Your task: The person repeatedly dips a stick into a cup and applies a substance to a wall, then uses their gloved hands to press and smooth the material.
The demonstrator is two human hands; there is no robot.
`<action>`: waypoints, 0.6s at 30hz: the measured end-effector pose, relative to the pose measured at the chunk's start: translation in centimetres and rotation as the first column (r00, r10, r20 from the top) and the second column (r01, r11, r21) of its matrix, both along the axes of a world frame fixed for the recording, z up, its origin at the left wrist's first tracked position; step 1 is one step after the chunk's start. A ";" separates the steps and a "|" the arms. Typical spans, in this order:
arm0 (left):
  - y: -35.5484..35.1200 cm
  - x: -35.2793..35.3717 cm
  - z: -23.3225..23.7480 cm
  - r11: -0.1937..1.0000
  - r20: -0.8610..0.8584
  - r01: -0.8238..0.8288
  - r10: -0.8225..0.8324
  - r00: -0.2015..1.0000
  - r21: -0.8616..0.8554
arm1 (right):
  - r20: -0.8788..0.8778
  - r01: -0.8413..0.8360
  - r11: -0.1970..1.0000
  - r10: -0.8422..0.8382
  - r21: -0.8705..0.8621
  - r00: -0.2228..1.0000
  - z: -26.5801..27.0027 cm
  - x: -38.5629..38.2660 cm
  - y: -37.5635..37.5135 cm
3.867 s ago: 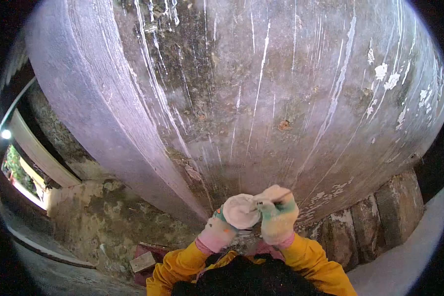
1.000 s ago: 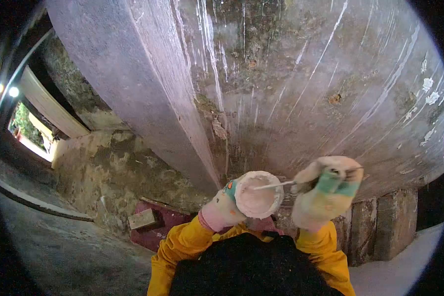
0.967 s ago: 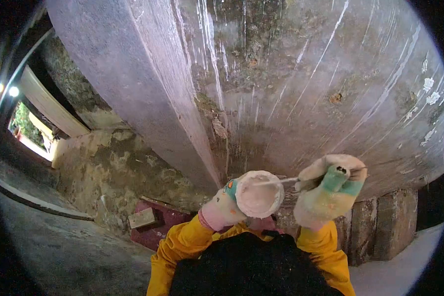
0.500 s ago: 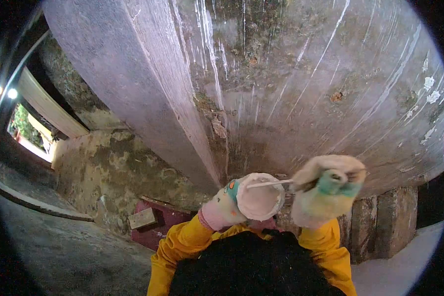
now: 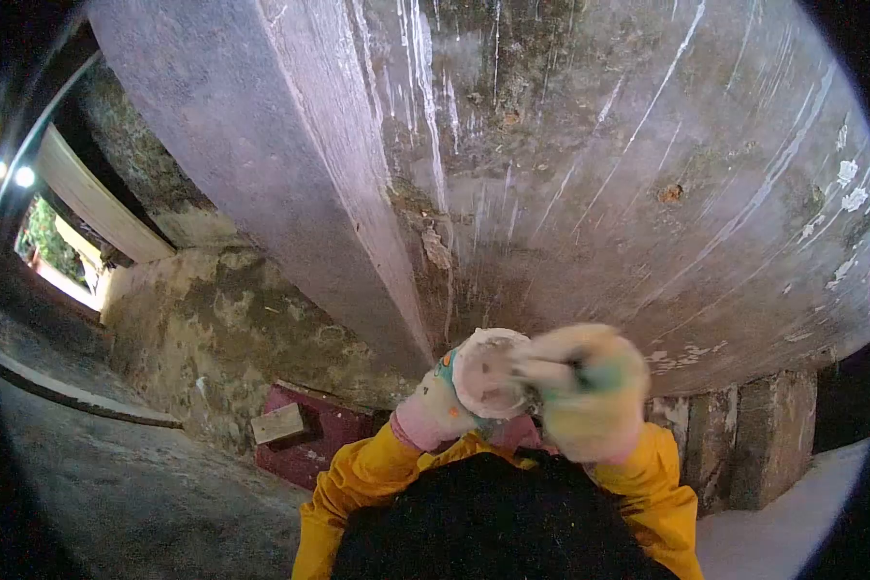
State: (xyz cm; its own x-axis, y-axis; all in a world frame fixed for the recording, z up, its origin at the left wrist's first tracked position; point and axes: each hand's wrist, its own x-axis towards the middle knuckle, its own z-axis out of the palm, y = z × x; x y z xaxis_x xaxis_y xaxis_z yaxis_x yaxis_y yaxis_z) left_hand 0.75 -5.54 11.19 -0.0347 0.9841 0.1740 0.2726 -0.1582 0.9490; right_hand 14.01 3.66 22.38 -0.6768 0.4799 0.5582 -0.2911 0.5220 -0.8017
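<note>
A round cup point(image 5: 491, 372) sits in the gloved left hand point(image 5: 437, 408), its open top facing up. The rim is pale and crusted unevenly, and a smooth, pinkish-white paste shows inside, with darker marks near the middle. The left fingers curl around the cup's side, mostly hidden by it. The gloved right hand point(image 5: 594, 396) is blurred, its fingers bent and drawn close together at the cup's right edge, covering part of the rim; whether they pinch anything cannot be told.

Beyond the fingers of both hands rises a stained wall point(image 5: 590, 242) with white drips and flaking patches. Left of the left fingers, a small wooden block point(image 5: 278, 423) lies on a dark red board point(image 5: 319, 454). Upright, weathered slabs point(image 5: 754, 435) stand right of the right fingers. Dark hair point(image 5: 474, 527) blocks the view nearer than the fingers, between yellow sleeves point(image 5: 372, 464).
</note>
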 end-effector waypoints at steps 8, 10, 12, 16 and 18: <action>0.1 -0.1 -2.1 0.993 0.395 -0.077 0.036 0.918 0.089 | 0.220 0.116 0.976 -0.156 0.184 0.963 0.9 0.3 -0.9; 0.5 -0.2 -3.1 0.998 0.915 -0.037 -0.034 0.402 0.054 | 0.217 0.232 0.971 -0.215 -0.053 0.952 0.7 0.9 -0.9; 0.8 -0.7 -3.0 0.963 0.965 0.071 -0.260 -0.031 0.262 | 0.197 0.254 0.962 -0.231 -0.101 0.953 0.5 0.9 -1.1; -0.1 0.0 -0.7 0.995 0.991 -0.037 -0.099 -0.089 0.096 | 0.171 0.205 0.962 -0.236 0.182 0.957 -1.2 0.5 0.0; -0.3 0.0 -0.5 0.995 0.987 -0.096 -0.034 -0.157 0.019 | 0.092 0.204 0.920 -0.248 0.335 0.964 -1.4 0.3 0.0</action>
